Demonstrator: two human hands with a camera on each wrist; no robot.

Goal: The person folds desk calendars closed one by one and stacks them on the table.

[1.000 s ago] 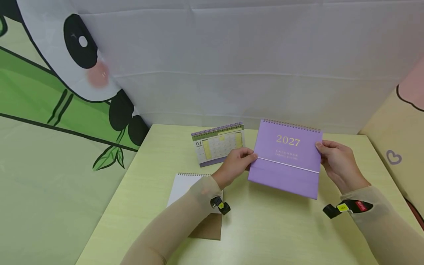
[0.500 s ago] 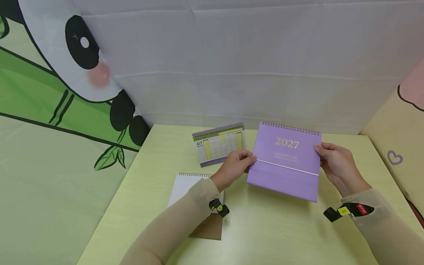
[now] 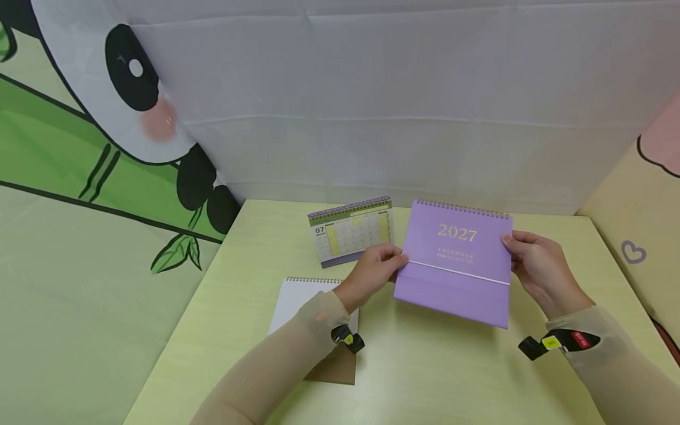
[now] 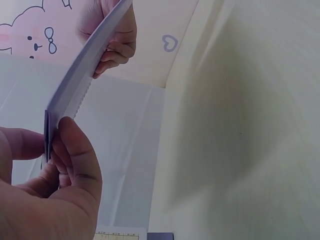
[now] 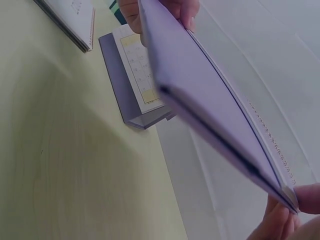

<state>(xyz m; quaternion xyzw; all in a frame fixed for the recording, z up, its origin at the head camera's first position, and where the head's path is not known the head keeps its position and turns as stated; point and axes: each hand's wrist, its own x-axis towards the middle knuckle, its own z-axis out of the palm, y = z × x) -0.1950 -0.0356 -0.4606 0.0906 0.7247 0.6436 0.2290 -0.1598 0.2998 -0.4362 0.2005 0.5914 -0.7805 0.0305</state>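
Both hands hold up a purple 2027 desk calendar (image 3: 457,262) with a spiral-bound top edge and a white band across its cover. My left hand (image 3: 370,273) pinches its left edge, thumb in front and fingers behind. At the right edge, my right hand (image 3: 544,268) pinches it in the same manner. In both wrist views the calendar is lifted off the table, its shadow falling on the surface below. Just behind the left hand stands a second desk calendar (image 3: 350,233), propped up like a tent and showing a page marked 07.
A white spiral-bound pad (image 3: 297,298) with a brown lower part (image 3: 334,366) lies under the left forearm, partly hidden by it. The pale wooden table (image 3: 435,378) meets a light cloth wall (image 3: 404,118) at its back edge. Printed panels flank both sides.
The purple calendar has sunk slightly lower and shifted a little left, both hands moving along with it. The standing calendar and white pad have stayed in place.
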